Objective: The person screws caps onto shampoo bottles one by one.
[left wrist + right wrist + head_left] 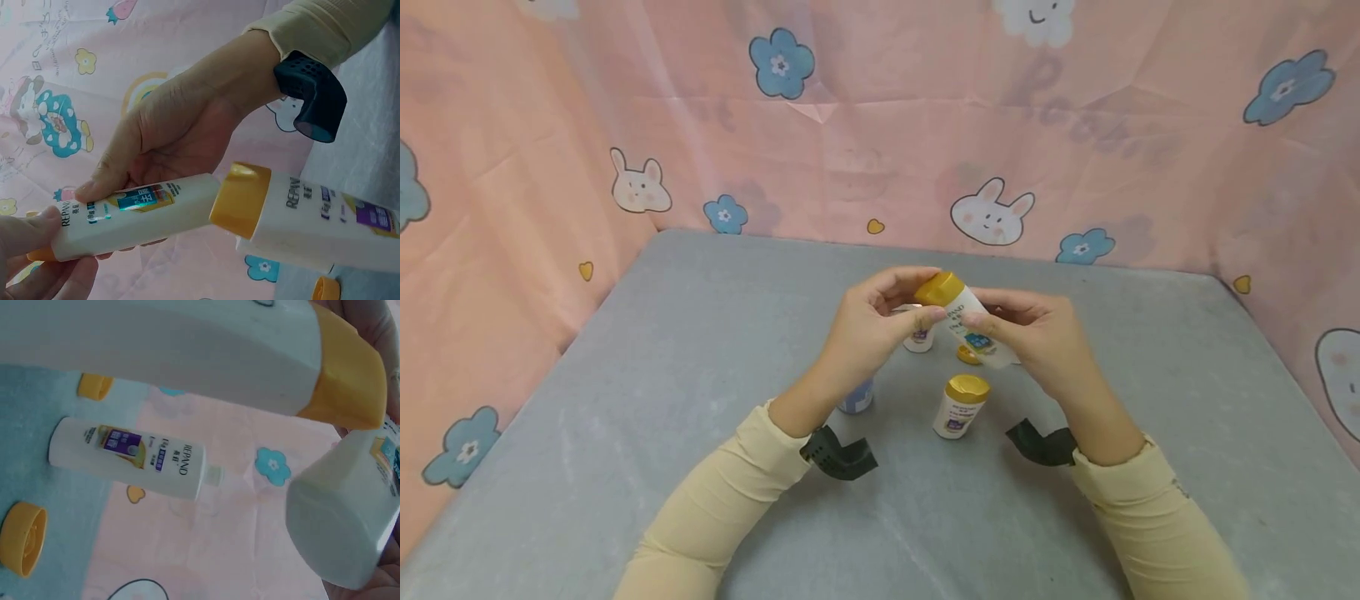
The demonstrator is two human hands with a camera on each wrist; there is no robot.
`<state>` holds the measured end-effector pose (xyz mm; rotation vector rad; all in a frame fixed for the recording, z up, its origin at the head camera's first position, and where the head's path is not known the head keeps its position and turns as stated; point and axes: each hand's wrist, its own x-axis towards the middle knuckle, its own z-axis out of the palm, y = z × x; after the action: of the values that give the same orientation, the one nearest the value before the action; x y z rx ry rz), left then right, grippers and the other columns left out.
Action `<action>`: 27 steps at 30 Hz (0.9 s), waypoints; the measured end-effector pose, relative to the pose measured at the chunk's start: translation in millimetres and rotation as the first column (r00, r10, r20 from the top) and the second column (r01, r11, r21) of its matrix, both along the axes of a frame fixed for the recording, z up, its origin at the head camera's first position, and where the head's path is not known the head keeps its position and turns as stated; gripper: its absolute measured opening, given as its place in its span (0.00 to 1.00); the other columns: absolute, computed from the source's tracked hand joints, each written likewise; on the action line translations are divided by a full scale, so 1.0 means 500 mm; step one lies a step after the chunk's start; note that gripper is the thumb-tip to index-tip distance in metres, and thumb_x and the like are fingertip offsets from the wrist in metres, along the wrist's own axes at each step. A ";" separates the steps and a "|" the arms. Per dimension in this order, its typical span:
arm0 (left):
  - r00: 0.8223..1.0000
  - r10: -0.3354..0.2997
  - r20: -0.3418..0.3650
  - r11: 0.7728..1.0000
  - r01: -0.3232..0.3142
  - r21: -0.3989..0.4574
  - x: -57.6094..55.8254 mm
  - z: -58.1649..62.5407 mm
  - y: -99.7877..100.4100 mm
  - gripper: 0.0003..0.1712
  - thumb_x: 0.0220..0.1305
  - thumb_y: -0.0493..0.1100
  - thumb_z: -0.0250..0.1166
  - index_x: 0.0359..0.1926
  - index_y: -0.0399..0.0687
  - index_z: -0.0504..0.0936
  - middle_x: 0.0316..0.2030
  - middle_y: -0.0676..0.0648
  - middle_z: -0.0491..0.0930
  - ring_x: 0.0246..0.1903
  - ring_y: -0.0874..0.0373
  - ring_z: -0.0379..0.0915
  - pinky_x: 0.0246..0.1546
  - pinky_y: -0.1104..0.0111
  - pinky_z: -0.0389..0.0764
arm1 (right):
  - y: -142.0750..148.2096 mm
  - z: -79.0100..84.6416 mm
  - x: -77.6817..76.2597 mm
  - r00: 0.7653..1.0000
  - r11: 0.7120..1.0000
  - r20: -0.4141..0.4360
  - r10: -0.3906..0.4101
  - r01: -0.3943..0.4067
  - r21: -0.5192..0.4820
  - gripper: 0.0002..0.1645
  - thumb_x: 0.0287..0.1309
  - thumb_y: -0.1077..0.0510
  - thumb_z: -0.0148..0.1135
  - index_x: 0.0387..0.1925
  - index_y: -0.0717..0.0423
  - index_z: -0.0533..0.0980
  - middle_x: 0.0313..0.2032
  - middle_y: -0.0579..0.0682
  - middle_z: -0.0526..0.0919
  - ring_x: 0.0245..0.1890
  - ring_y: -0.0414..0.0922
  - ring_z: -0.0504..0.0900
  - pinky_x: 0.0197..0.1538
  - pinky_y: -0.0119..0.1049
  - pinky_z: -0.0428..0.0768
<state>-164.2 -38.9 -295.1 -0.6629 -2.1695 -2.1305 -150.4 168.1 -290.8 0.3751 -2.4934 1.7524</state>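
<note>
Holds a white bottle (134,211) above the grey table (625,375), tilted, with its gold cap (940,289) up to the left and its base lower to the right. Grasps the cap end with the left hand (868,327), the body with the right hand (1041,333). Has below, on the table, a near gold-capped bottle (955,415) standing upright, a farther uncapped bottle (128,455) with bare neck, and two loose gold caps (24,540). Cannot tell the contents through opaque walls. Reaches in from near left and near right in cream sleeves (718,496), thumbs toward each other.
</note>
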 end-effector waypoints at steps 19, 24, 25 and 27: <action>0.990 0.090 -0.112 0.993 -0.098 -0.072 -0.056 0.047 -0.089 0.22 0.63 0.33 0.68 0.58 0.36 0.79 0.56 0.39 0.81 0.53 0.53 0.79 0.55 0.66 0.83 | -0.079 0.098 -0.104 0.986 0.929 0.102 0.133 -0.160 0.333 0.22 0.59 0.47 0.71 0.53 0.50 0.84 0.51 0.51 0.87 0.57 0.47 0.81 0.60 0.52 0.80; 0.980 0.108 -0.166 0.980 -0.133 -0.147 -0.079 0.061 -0.119 0.22 0.62 0.36 0.69 0.58 0.39 0.80 0.55 0.41 0.82 0.51 0.56 0.80 0.54 0.65 0.84 | -0.109 0.122 -0.137 0.978 0.900 0.102 0.181 -0.207 0.383 0.21 0.58 0.49 0.72 0.51 0.54 0.85 0.47 0.53 0.89 0.54 0.49 0.84 0.60 0.51 0.81; 0.979 0.112 -0.170 0.977 -0.140 -0.162 -0.083 0.063 -0.125 0.22 0.63 0.36 0.70 0.58 0.40 0.80 0.55 0.42 0.82 0.51 0.56 0.80 0.54 0.65 0.83 | -0.114 0.125 -0.143 0.977 0.896 0.111 0.183 -0.212 0.389 0.21 0.58 0.49 0.72 0.51 0.54 0.85 0.47 0.53 0.89 0.53 0.49 0.84 0.60 0.51 0.81; 0.978 0.118 -0.170 0.969 -0.151 -0.193 -0.091 0.067 -0.136 0.22 0.63 0.37 0.70 0.58 0.41 0.81 0.54 0.42 0.83 0.51 0.56 0.80 0.55 0.64 0.83 | -0.124 0.131 -0.155 0.975 0.884 0.132 0.181 -0.220 0.412 0.21 0.58 0.48 0.71 0.51 0.52 0.85 0.47 0.52 0.89 0.53 0.49 0.84 0.60 0.51 0.80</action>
<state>-209.6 -106.9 -261.8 -0.6490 -2.2943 -1.7425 -228.1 106.3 -225.6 0.6145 -2.9958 1.2838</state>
